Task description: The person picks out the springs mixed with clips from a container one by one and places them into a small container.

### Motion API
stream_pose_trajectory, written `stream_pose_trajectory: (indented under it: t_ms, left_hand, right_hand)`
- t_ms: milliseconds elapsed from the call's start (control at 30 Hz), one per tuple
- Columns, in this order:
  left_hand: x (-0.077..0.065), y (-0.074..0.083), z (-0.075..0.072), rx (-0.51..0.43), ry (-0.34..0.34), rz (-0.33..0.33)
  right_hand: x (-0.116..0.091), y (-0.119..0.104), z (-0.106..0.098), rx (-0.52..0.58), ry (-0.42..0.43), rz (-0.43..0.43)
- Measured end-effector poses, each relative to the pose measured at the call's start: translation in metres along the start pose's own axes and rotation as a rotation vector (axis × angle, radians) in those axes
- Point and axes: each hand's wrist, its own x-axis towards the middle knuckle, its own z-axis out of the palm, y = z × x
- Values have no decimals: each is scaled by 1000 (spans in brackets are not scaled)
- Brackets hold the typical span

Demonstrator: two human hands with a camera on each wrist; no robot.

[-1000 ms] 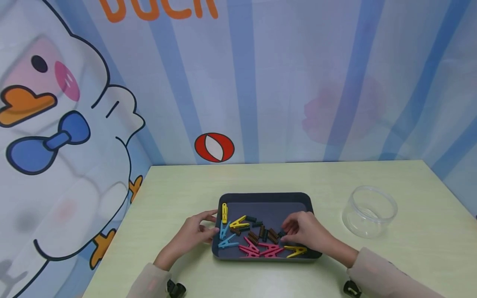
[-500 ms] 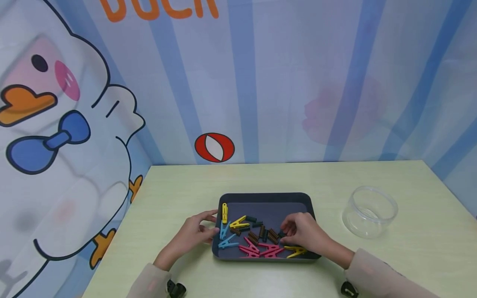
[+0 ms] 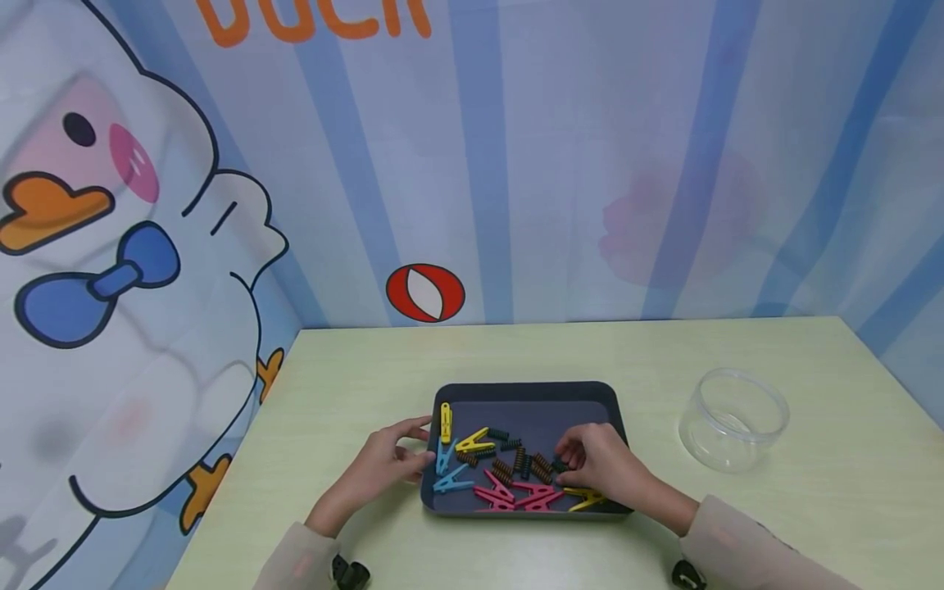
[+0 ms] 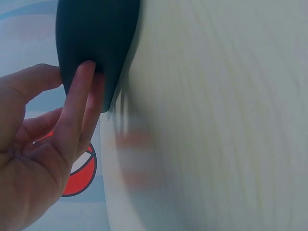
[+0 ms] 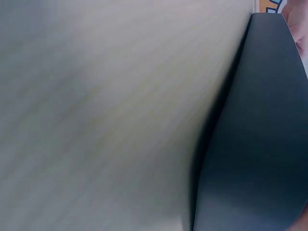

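A dark grey tray [image 3: 531, 392] holds yellow, blue and pink clothespins [image 3: 536, 494] and several brown and dark green coil springs [image 3: 542, 468]. On the tray's left side my left hand [image 3: 379, 463] holds the wall, thumb at the rim. The left wrist view shows its fingers [image 4: 77, 103] extended against the outer wall. My right hand [image 3: 605, 463] reaches over the tray's right side, and its thumb and curled fingers pinch a dark green spring [image 3: 560, 465], partly hidden by the fingertips. A yellow clothespin [image 3: 585, 497] lies just below that hand.
A clear round container [image 3: 732, 419] stands on the pale wooden table [image 3: 369, 360] to the right of the tray. Behind the table hangs a blue striped backdrop [image 3: 546, 164] with a printed duck and ball. A dark device sits at each wrist.
My right hand and forearm have shifted slightly left and down, fingers still at the same spring. The left hand and the tray stay where they were.
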Motion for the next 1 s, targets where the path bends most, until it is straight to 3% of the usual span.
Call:
stream_pose_trajectory:
  t_ms: [700,1000]
  left_hand:
    - [0,2,0,16,12,-3]
    - [0,0,2,2,23,-1]
  right_hand:
    - [1,-1,2,-49,45,10]
    - [1,0,2,-19,41,-9]
